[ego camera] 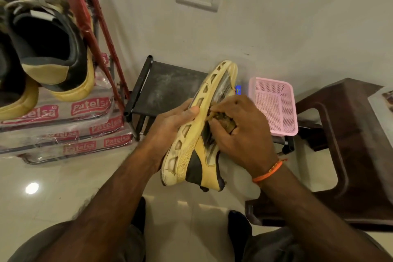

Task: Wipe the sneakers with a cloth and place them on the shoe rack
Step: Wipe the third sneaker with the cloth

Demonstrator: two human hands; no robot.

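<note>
Yellow-and-black sneaker (191,142) being held on its side, sole facing left, above the glossy tile floor (63,181); left hand (170,127) gripping the sole, thumb curled over its edge; right hand (238,127) fingers bunching a dirty olive cloth (221,120) against the upper; pink mesh basket (274,104) sitting just behind

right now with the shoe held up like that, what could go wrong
The left hand holds the sneaker by its sole edge in mid-air, so a hard rub from the right hand with the cloth might twist it loose onto the tiled floor. The pink basket sits close behind the hands and could get knocked.
</note>
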